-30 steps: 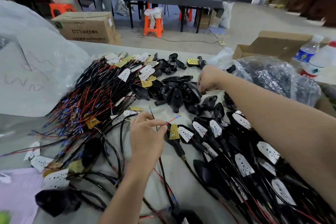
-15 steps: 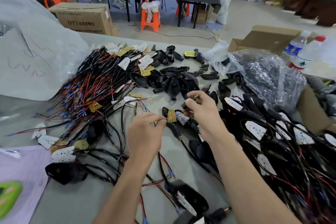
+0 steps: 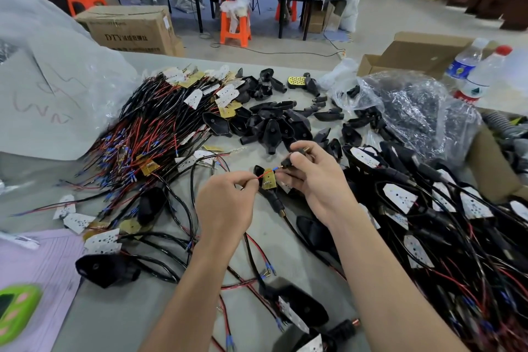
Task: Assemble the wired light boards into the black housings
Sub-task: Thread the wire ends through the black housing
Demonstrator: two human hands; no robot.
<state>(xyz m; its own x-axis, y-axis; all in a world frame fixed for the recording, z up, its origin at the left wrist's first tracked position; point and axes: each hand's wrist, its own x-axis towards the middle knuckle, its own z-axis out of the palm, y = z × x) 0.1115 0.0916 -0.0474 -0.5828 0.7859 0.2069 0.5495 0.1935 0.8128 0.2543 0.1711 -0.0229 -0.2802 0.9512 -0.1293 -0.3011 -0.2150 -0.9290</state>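
One second earlier the right hand (image 3: 314, 180) was stretched to the far pile of empty housings (image 3: 274, 123). It had since come back to the middle of the table (image 3: 160, 308) with one black housing (image 3: 288, 161), its fingers and thumb curled round the piece. The left hand (image 3: 225, 203) had stayed almost in place, thumb and forefinger pinching a red wire (image 3: 264, 173) of the light board (image 3: 269, 181), which hung just under the two hands. The blue tip of the wire was now at the open end of the housing, touching or nearly touching; I could not tell which. I judged that picking was finished and threading the wire through the housing was starting. The bundle of unassembled boards (image 3: 148, 134) lay on the left.
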